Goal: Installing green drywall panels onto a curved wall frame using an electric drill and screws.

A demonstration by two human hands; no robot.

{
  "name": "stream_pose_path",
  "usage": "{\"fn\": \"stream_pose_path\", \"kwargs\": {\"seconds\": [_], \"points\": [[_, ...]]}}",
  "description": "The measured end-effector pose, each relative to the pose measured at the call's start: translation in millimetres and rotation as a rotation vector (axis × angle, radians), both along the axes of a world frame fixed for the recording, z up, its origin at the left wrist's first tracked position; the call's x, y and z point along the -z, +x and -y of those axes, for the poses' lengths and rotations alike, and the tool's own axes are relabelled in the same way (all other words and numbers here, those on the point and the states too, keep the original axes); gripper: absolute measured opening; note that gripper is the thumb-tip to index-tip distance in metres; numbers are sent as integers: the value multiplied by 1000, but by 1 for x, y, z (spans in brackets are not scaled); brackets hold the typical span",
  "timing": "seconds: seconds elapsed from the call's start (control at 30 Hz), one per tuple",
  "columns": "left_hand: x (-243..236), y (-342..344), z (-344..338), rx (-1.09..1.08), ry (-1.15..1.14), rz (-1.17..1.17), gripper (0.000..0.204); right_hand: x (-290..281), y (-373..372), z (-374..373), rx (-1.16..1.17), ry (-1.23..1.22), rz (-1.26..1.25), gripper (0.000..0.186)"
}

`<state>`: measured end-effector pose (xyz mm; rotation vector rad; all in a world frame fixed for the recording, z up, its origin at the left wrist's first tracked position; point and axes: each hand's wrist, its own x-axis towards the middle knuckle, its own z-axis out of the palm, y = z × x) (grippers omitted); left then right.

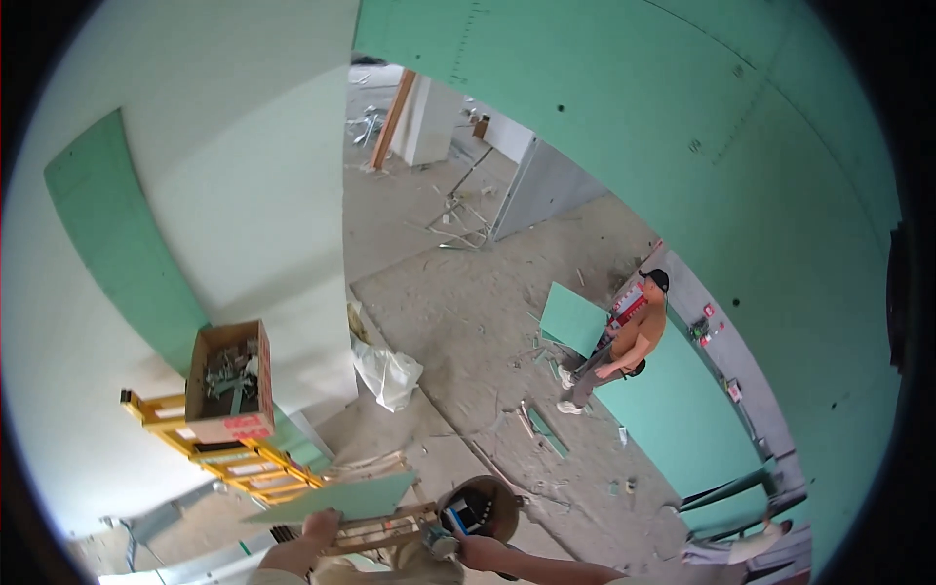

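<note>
Hands (319, 527) on flat green panel (336, 498)

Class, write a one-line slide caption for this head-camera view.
Seen from above: left hand grips a green board piece, right hand at a brown bucket, while a co-worker stands below.

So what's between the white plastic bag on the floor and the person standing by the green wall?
In the head view, mostly bare dusty concrete floor lies between the white plastic bag and the standing person, with small scraps and strips near the person.
</note>
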<state>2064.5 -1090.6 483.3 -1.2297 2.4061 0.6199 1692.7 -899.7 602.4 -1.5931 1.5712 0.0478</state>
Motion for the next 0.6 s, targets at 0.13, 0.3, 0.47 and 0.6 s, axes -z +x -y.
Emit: {"fn": "stream_pose_path", "kwargs": {"seconds": [0.13, 0.3, 0.47, 0.6], "points": [[1, 4, -1, -139, -45, 16, 19, 1, 0, 8, -41, -11, -39, 24], [-34, -1, 48, -690, 9, -467, 27, 3, -2, 7, -118, -136, -89, 23], [-49, -21, 109, -144, -327, -324, 26, -13, 4, 20, -134, -68, -209, 23], [-122, -87, 151, -53, -222, -353, 23, -15, 7, 32, -99, -63, -230, 21]]}}
